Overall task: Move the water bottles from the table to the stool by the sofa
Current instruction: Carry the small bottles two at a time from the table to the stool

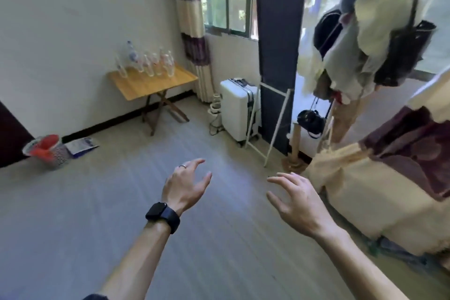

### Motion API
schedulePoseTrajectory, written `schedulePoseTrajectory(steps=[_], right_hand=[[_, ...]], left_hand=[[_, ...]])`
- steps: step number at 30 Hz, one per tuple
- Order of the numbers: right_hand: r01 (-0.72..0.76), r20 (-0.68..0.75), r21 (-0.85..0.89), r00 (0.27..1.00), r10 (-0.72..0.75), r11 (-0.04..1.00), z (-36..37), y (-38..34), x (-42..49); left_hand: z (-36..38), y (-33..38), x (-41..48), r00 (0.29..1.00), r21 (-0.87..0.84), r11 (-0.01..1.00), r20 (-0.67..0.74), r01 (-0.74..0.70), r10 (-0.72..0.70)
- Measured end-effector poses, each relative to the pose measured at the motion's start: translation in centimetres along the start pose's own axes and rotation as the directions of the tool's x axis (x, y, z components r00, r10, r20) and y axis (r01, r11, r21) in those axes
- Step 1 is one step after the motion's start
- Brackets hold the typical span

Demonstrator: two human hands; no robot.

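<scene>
The water bottles (146,63) stood upright in a loose cluster along the back edge of the folding table (155,87), close to the wall; the front half of the tabletop showed bare wood; one taller bottle with a blue label rose behind the rest. Both hands were empty and held well apart above the floor, far from the table; the left hand (186,184), with a watch (162,217) on its wrist, had its fingers loosely spread, and the right hand (297,198) likewise, palm down.

The bottles looked like clear thin plastic; whether they held water was too blurred to tell; if full, each would probably be moderately heavy and steady; if empty, light, easily tipped and apt to dent under a squeeze. A grip round the middle of the body, or at the neck under the cap, would likely serve best; packed so close, one could knock its neighbours.

A mesh basket (48,151) by the wall held something red; a white suitcase (237,109) stood closed under the window; no stool was in view.
</scene>
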State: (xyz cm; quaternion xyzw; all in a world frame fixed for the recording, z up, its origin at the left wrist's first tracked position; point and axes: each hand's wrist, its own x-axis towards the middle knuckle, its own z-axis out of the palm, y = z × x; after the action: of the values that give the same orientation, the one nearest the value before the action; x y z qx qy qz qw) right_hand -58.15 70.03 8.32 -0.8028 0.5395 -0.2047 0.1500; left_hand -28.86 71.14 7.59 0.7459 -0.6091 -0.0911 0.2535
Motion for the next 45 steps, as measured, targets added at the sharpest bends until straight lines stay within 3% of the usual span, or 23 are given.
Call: schedulePoseTrajectory(steps=[7,15,19,29,37,45], right_hand=[[0.278,-0.078,0.019,0.958,-0.276,0.960,0.1,-9.3,18.1],[0.450,-0.186,0.063,0.882,-0.433,0.891,-2.1,-13.5,38.1],[0.475,-0.202,0.073,0.868,-0.453,0.877,-2.4,-13.9,46.7],[0.486,-0.148,0.066,0.868,-0.473,0.871,4.4,-17.2,66.6],[0.456,-0.109,0.058,0.887,-0.448,0.888,11.3,-21.0,82.9],[0.375,-0.138,0.042,0.920,-0.367,0.926,14.3,-20.4,98.5]], left_hand=[[-8.9,-4.8,11.1,0.974,0.077,0.994,-0.220,0.072,-0.053],[-14.5,-7.7,26.9,0.929,0.255,0.959,-0.370,0.124,-0.022],[-15.8,-8.5,33.9,0.923,0.376,0.910,-0.383,0.174,-0.018],[-16.0,-17.6,48.3,0.885,0.172,0.956,-0.443,0.238,-0.141],[-17.1,-27.4,64.4,0.905,0.140,0.969,-0.404,0.202,-0.130],[-15.5,-31.1,83.7,0.947,0.094,0.992,-0.317,0.082,-0.049]])
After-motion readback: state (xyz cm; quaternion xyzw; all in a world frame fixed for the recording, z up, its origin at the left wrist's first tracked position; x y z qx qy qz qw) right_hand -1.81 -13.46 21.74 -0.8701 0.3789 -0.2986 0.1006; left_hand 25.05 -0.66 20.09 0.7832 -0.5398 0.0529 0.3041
